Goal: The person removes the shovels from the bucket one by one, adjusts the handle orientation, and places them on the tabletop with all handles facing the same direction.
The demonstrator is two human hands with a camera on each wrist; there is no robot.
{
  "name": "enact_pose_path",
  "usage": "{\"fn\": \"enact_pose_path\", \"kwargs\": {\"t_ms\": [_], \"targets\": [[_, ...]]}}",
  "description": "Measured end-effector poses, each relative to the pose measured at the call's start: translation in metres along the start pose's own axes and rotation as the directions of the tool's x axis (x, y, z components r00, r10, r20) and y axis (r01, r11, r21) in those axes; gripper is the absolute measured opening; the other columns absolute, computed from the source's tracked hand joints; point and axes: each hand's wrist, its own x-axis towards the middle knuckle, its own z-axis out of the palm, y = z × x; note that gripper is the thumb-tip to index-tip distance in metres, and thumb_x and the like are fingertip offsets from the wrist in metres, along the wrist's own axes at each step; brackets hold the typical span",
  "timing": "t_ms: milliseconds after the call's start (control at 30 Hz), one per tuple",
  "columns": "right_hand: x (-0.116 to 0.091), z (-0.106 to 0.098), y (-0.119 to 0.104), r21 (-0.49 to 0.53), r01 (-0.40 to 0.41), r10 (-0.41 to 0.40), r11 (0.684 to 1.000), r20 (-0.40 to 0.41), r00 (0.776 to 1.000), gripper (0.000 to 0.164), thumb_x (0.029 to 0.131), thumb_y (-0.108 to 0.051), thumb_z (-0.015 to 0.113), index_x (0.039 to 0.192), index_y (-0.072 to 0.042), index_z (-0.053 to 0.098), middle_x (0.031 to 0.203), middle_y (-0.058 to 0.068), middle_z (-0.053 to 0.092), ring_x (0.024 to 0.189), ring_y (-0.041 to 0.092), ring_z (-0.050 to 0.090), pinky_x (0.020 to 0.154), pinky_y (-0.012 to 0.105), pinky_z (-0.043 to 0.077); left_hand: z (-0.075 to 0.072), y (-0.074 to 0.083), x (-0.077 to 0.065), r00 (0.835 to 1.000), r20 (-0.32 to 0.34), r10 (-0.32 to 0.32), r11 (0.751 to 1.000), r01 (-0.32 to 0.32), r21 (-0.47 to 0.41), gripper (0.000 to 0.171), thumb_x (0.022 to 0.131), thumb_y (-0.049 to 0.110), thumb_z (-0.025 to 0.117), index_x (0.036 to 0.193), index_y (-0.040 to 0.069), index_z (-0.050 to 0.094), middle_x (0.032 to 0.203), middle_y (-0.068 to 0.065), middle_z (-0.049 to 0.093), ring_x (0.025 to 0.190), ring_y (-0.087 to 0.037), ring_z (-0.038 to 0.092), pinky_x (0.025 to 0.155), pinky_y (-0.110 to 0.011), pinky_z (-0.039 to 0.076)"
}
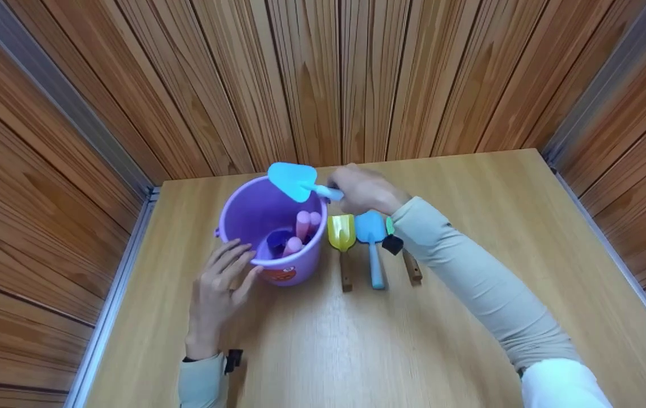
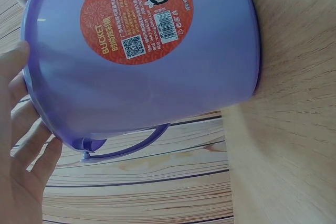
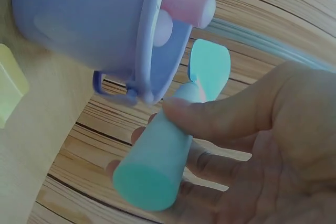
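Observation:
A purple bucket [image 1: 243,207] stands upright on the table with pink-handled toys [image 1: 302,224] and a dark purple piece [image 1: 279,242] inside. My left hand [image 1: 221,283] holds its near-left rim, the thumb outside and the fingertips over the edge. In the left wrist view, the bucket's side [image 2: 142,93] bears a red round label. The right hand [image 1: 365,188] grips the handle of a light blue toy shovel [image 1: 293,178]. Its blade hangs over the bucket's far-right rim. In the right wrist view, thumb and fingers wrap the shovel's pale handle [image 3: 160,150].
Right of the bucket lie a yellow toy shovel [image 1: 341,231] with a brown handle and a blue toy shovel [image 1: 370,226]. Another brown handle [image 1: 412,267] and a bit of green [image 1: 390,225] show partly beneath the right sleeve. Wood-panelled walls enclose the table.

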Motion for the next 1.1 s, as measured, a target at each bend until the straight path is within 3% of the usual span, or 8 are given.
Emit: {"fn": "enact_pose_path", "kwargs": {"t_ms": [100,333,500,667,867,1100], "targets": [[-0.003,-0.001,0.010,0.021,-0.012,0.012,1.000,-0.011,1.000,0.037,0.088,0.004,0.062,0.123,-0.009,0.067,0.104,0.008,0.064,0.088,0.024,0.060,0.069,0.032,0.055,0.000,-0.001,0.000,1.000,-0.001,0.006,1.000,-0.006,-0.001,0.044,0.081,0.015,0.085,0.123,0.012,0.072,0.125,-0.007,0.070,0.126,-0.026,0.059,0.105,-0.043,0.050],[-0.013,-0.001,0.033,0.099,-0.041,0.044,0.994,-0.035,0.998,0.042,0.090,0.001,0.067,0.131,-0.007,0.063,0.110,0.010,0.064,0.094,0.026,0.060,0.075,0.034,0.057,-0.003,0.000,0.000,0.998,0.030,-0.047,0.999,0.047,-0.013,0.042,0.082,0.019,0.085,0.122,0.013,0.073,0.123,-0.004,0.070,0.125,-0.023,0.059,0.113,-0.028,0.041],[-0.021,0.003,0.051,0.170,-0.107,0.111,0.980,-0.015,0.994,0.044,0.090,-0.001,0.068,0.133,-0.009,0.062,0.114,0.011,0.064,0.093,0.027,0.060,0.067,0.031,0.058,-0.003,0.003,0.001,0.995,0.046,-0.087,0.996,0.088,-0.015,0.038,0.086,0.026,0.081,0.121,0.013,0.073,0.122,-0.003,0.070,0.123,-0.021,0.059,0.111,-0.029,0.045],[-0.033,0.007,0.070,0.208,-0.123,0.128,0.970,-0.008,0.992,0.042,0.091,-0.002,0.069,0.132,-0.008,0.062,0.119,0.012,0.064,0.090,0.027,0.061,0.065,0.030,0.056,-0.001,0.005,0.000,0.992,0.064,-0.111,0.994,0.111,0.003,0.037,0.087,0.029,0.079,0.120,0.013,0.072,0.123,-0.002,0.068,0.125,-0.018,0.057,0.108,-0.038,0.049],[-0.046,0.014,0.092,0.235,-0.133,0.147,0.963,-0.045,0.988,0.043,0.092,-0.005,0.070,0.134,-0.005,0.061,0.122,0.014,0.063,0.097,0.028,0.059,0.079,0.037,0.054,0.001,0.003,0.001,0.993,0.063,-0.098,0.995,0.098,0.008,0.039,0.088,0.030,0.078,0.123,0.014,0.070,0.124,-0.002,0.068,0.125,-0.017,0.056,0.107,-0.036,0.049],[-0.055,0.025,0.111,0.302,-0.145,0.175,0.942,-0.077,0.981,0.043,0.092,-0.009,0.072,0.133,-0.005,0.061,0.121,0.015,0.063,0.099,0.030,0.060,0.079,0.039,0.057,0.003,0.001,-0.002,0.996,0.023,-0.084,0.996,0.084,0.004,0.041,0.086,0.029,0.081,0.123,0.015,0.069,0.123,0.001,0.068,0.124,-0.017,0.057,0.110,-0.027,0.044]]}}
